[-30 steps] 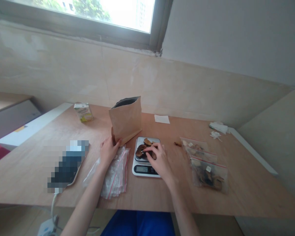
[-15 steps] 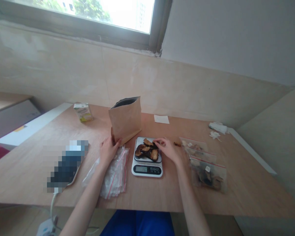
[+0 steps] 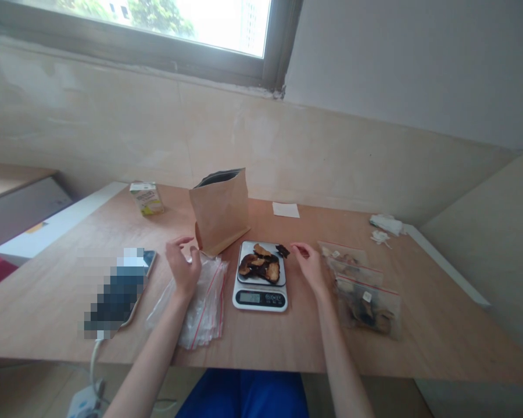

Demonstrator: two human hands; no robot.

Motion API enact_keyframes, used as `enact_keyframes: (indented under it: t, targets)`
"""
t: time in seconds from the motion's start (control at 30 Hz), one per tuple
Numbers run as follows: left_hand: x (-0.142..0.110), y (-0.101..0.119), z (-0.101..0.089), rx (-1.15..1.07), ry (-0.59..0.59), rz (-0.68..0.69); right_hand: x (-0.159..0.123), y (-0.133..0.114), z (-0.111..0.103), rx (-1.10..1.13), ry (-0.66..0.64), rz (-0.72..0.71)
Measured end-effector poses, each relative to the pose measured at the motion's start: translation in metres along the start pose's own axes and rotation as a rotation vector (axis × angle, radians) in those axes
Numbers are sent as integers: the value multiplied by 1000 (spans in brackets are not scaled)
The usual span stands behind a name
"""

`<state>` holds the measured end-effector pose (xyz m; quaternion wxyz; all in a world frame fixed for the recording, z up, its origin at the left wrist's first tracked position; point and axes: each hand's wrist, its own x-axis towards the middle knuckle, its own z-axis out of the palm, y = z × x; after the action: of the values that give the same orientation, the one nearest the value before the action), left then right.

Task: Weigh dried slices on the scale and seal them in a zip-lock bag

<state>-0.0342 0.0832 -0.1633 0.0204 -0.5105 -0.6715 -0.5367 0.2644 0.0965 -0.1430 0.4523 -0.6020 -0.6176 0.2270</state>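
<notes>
Several dried brown slices, perhaps dried mushroom (image 3: 261, 266), lie on the steel plate of a white kitchen scale (image 3: 260, 299) with a lit display. One darker slice (image 3: 282, 251) sits at the plate's upper right edge. Just right of it is my right hand (image 3: 309, 266), fingers bent and apart from the slice, holding nothing I can see. My left hand (image 3: 185, 268) is open, thumb and fingers apart, above a stack of clear zip bags (image 3: 207, 310) with red strips. Beside that hand stands a brown paper pouch (image 3: 220, 212), its top open; its contents are hidden.
Filled zip bags (image 3: 370, 310) with small white labels lie on the right. A charging phone (image 3: 117, 293), partly pixelated, is on the left. Farther back are a small carton (image 3: 147, 198), a white paper (image 3: 286, 210) and crumpled white tissue (image 3: 386, 225).
My right hand has let go of the dark slice on the scale and drawn back to the right. My left hand has lifted off the pouch's base and moved slightly left, opening.
</notes>
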Motion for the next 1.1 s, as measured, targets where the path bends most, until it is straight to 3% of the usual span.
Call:
enact_keyframes:
  t: [0.07,0.27,0.53,0.67,0.83,1.1]
  targets:
    - [-3,-1,-3,47,-48,42,-6,0,-4,-62,-6,-10]
    - [-8,-4,-6,153,-543,143,-14,10,13,-28,-149,-126]
    - [-3,-1,12,218,-845,175,-4,15,23,-207,-67,-140]
    - [-4,-1,14,249,-915,158,-4,18,18,-312,22,-101]
    - [-12,-2,0,223,-937,178,-6,36,0,-485,144,-79]
    - [-36,-10,-28,111,-809,222,5,43,-21,-505,91,-32]
